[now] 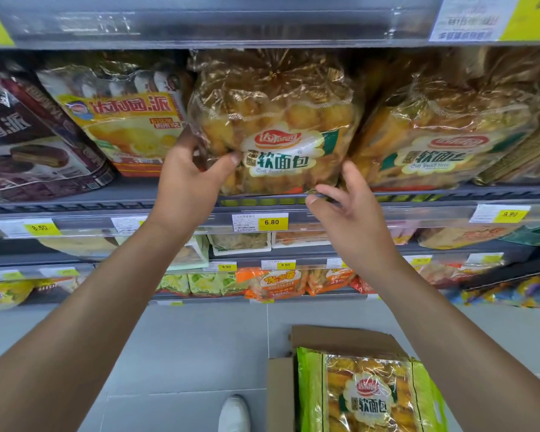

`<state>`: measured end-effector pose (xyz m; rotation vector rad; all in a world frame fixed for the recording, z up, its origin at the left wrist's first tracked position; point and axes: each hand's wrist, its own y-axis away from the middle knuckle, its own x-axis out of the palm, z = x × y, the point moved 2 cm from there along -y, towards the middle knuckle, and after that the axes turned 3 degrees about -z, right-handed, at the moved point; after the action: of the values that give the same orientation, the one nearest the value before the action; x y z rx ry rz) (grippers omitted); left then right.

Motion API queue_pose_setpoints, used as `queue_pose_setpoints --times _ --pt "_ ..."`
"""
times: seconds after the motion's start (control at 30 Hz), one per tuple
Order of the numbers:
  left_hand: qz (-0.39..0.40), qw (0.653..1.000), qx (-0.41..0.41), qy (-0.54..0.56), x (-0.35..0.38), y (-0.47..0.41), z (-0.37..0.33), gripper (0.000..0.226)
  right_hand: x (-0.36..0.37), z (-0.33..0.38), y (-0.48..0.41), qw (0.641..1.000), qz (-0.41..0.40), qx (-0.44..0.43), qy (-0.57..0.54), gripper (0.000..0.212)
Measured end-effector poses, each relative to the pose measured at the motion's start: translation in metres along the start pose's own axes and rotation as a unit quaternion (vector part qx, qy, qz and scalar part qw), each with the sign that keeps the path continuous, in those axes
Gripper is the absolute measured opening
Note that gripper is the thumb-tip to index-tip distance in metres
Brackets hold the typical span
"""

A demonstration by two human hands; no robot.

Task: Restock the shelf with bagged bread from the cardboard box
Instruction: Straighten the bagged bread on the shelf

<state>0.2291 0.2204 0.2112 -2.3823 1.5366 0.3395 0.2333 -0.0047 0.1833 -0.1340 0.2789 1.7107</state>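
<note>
Where the soft-bread bag point(275, 126) stands: upright on the shelf point(106, 204)
Left hand point(186, 182): grasping its lower left side
Right hand point(353, 210): released, beside its right corner

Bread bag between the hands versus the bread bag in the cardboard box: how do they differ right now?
The shelf bread bag stands upright on the shelf; the boxed bread bag lies flat in the cardboard box. The shelf bread bag has a gathered gold top; the boxed bread bag shows green side borders. The left hand grips the shelf bread bag; nothing touches the boxed bread bag. Both carry the same label.
</note>
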Motion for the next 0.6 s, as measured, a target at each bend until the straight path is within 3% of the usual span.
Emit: queue_pose_setpoints --times 0.37,0.5,0.6 --pt "0.032 0.999 -0.024 0.017 -0.002 0.033 0.016 0.047 -0.008 -0.017 0.024 1.0 -0.013 -0.006 0.0 0.079" --pt "-0.025 0.997 0.011 -0.079 -0.002 0.069 0.034 0.075 -0.021 -0.043 0.041 0.998 -0.039 -0.046 0.035 0.066" --pt "-0.049 0.99 0.062 -0.12 0.009 0.101 0.044 0.073 -0.038 -0.076 0.054 0.994 -0.053 -0.057 0.075 0.059"
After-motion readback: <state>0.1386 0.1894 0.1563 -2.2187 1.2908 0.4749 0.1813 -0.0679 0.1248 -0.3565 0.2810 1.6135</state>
